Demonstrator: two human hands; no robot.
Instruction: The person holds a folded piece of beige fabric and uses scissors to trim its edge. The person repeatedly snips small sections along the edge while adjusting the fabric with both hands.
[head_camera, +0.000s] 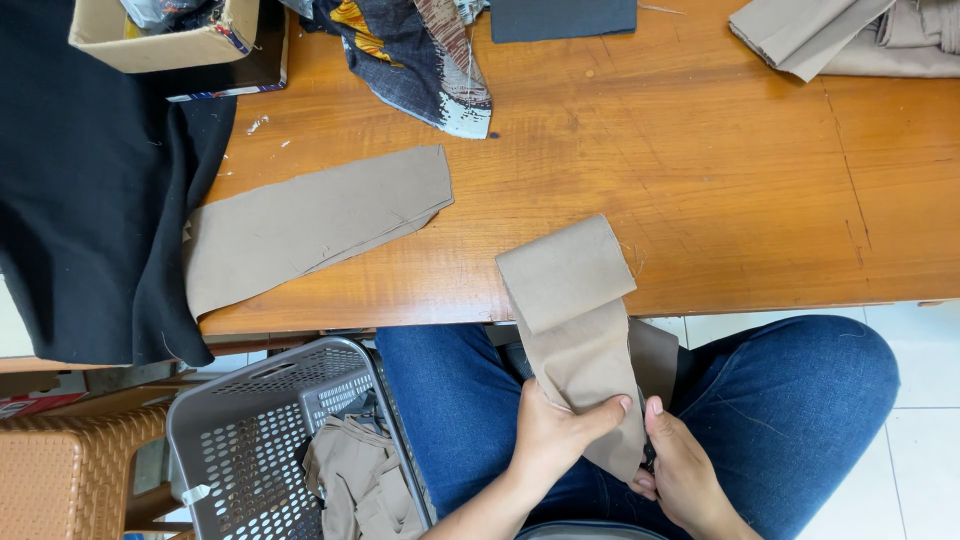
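Over my lap I hold a tan strip of cloth (572, 300). Its far end is folded over and rests on the front edge of the wooden table (700, 170). My left hand (553, 438) grips the near part of the strip from the left, thumb across the cloth. My right hand (684, 472) pinches the strip's lower right edge, with something small and dark showing between its fingers. A second, longer tan strip (310, 222) lies flat on the table to the left.
A black cloth (90, 190) drapes over the table's left end. A grey perforated basket (270, 440) with tan cloth pieces stands at my left knee. A cardboard box (165, 40), patterned fabric (420, 50) and folded tan cloth (840, 35) lie along the far side.
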